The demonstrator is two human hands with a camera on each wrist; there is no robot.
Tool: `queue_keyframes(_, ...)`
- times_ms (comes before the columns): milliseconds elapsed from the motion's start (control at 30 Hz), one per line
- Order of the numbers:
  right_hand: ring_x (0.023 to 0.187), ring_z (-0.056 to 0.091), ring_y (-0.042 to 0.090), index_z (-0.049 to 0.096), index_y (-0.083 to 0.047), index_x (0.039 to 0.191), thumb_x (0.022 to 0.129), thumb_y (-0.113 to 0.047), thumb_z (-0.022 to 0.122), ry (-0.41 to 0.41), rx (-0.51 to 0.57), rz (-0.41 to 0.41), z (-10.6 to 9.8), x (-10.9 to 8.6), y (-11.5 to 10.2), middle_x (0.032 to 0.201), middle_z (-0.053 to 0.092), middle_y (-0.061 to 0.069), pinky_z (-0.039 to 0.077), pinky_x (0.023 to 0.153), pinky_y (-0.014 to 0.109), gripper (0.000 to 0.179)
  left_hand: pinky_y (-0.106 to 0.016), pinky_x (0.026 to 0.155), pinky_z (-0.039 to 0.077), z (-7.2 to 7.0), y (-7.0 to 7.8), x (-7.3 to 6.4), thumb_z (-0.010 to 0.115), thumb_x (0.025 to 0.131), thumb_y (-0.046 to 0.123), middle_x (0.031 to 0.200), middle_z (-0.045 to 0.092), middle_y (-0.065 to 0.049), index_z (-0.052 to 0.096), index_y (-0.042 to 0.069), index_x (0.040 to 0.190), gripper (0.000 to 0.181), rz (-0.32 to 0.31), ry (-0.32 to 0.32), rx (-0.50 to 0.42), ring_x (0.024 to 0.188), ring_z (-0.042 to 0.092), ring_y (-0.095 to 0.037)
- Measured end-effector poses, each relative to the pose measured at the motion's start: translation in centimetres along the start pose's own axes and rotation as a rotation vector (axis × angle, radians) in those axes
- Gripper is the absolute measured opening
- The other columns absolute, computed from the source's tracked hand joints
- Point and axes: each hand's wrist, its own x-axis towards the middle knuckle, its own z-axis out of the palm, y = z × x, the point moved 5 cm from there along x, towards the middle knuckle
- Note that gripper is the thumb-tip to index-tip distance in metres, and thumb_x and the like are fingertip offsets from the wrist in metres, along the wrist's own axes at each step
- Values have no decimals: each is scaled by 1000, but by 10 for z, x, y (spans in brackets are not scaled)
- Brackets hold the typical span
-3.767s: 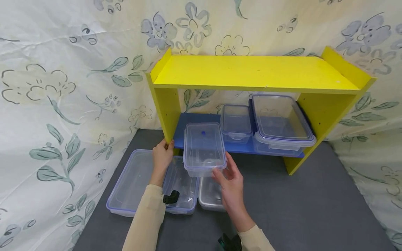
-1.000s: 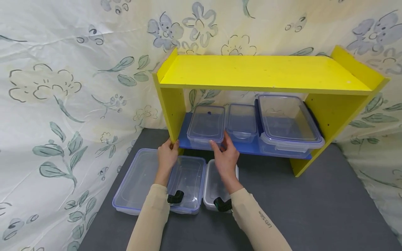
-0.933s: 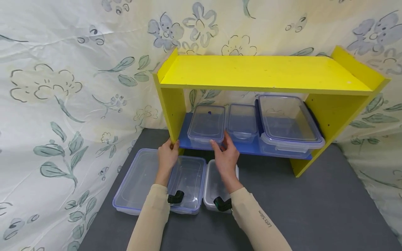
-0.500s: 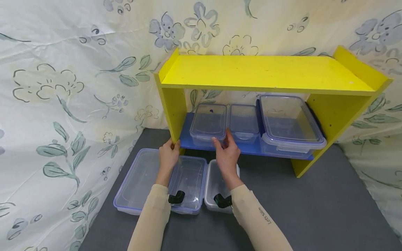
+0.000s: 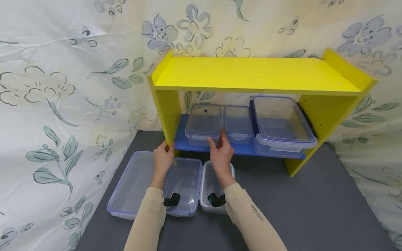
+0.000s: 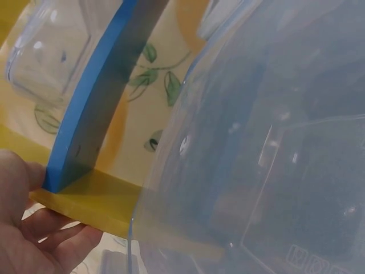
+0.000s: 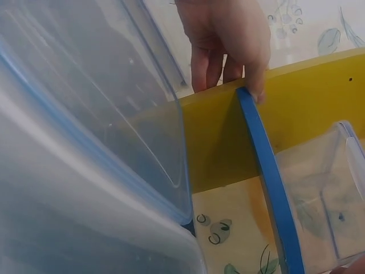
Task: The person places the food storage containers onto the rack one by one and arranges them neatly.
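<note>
On the blue lower board (image 5: pixel 201 146) of a yellow shelf unit (image 5: pixel 257 73) stands a clear lidded food container (image 5: pixel 204 122), at the left end. My right hand (image 5: pixel 221 157) holds its front right corner, thumb at the front and fingers along the right side. My left hand (image 5: pixel 163 158) grips the front edge of the unit's left side panel (image 5: pixel 164 115), low down by the blue board; the left wrist view shows the fingers curled round the yellow panel (image 6: pixel 114 205). Right beside the held container stands a smaller clear container (image 5: pixel 238 120).
A large lidded container (image 5: pixel 279 122) fills the right end of the blue board. Below, on the dark grey table (image 5: pixel 282 209), lie a wide flat container (image 5: pixel 133 184), a medium one (image 5: pixel 185 184) and a silvery one (image 5: pixel 208 184), partly behind my arms. Floral cloth (image 5: pixel 78 87) hangs behind.
Earlier my right hand held the container in front of the shelf; now it stands on the blue board. Over the last second it has shifted slightly back. My left hand keeps its grip.
</note>
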Motion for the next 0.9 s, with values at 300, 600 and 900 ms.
queue_keyframes(300, 117, 62, 28, 43, -20, 147, 90, -37, 69, 37, -60, -23, 3, 3, -1, 133, 61, 14, 51, 95, 46, 65, -30, 51, 37, -1, 0, 0, 58, 97, 28, 63, 57, -10, 61, 9, 86, 22, 0, -15, 21, 54, 50, -24)
queue_keyframes(600, 112, 64, 31, 35, -26, 151, 92, -37, 65, 5, -146, -111, -9, -4, 1, 134, 61, 13, 52, 93, 45, 66, -32, 50, 34, -1, 2, 1, 58, 97, 28, 59, 54, -9, 60, 9, 82, 24, 22, -8, 43, 51, 46, -23)
queue_keyframes(900, 126, 57, 27, 46, -16, 145, 92, -17, 64, 1, -43, -236, -24, -24, 1, 139, 57, 13, 53, 92, 45, 55, -31, 50, 35, -1, 1, 0, 58, 97, 26, 60, 56, -9, 61, 10, 83, 22, 4, -8, 9, 52, 48, -23)
